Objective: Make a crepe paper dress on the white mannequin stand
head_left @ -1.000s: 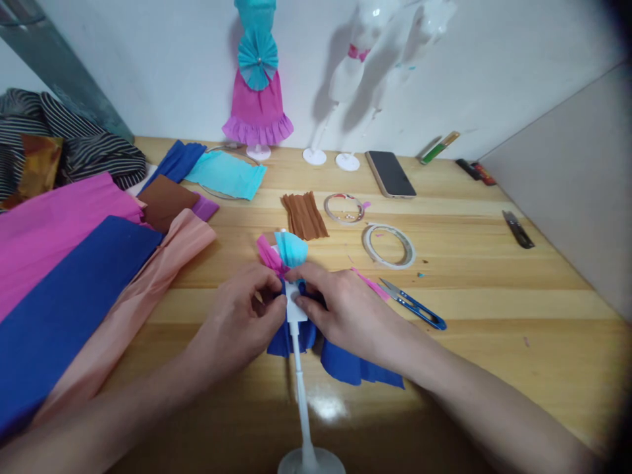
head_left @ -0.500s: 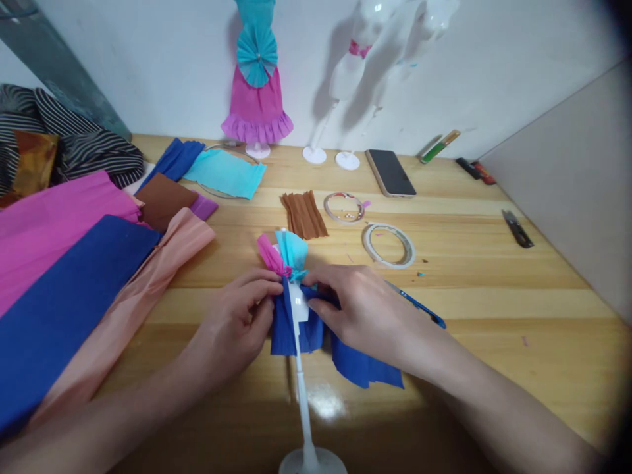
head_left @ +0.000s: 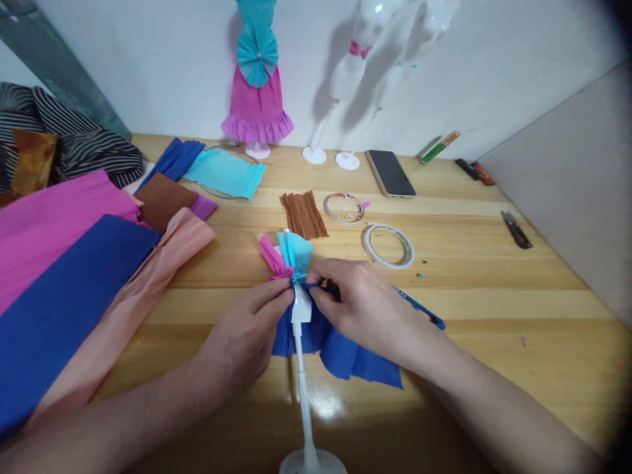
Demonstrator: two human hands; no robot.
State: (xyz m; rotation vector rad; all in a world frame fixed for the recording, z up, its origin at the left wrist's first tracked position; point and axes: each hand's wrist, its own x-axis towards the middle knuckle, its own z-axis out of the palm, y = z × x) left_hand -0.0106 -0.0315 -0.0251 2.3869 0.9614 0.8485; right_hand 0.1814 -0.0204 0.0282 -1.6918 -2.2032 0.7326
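A small white mannequin on a stand (head_left: 302,368) lies on the wooden table (head_left: 494,316), base toward me. Pink and light blue crepe paper (head_left: 291,257) covers its top, and a dark blue crepe paper strip (head_left: 345,355) wraps its waist. My left hand (head_left: 241,336) pinches the blue paper against the left side of the waist. Pressing the same blue strip at the right side of the waist, my right hand (head_left: 360,303) has its fingers curled. Blue thread snips (head_left: 419,309) lie just behind my right hand.
Large pink, blue and peach crepe sheets (head_left: 74,276) cover the left. Two tape rings (head_left: 390,245), a brown pleated piece (head_left: 305,214), a phone (head_left: 390,172) and another pair of snips (head_left: 516,229) lie further back. A dressed mannequin (head_left: 257,85) and bare ones (head_left: 355,66) stand by the wall.
Both hands have shifted along the waist, gathering the blue strip closer round the mannequin. The paper's loose end has pulled in slightly; the mannequin moved a little away from me.
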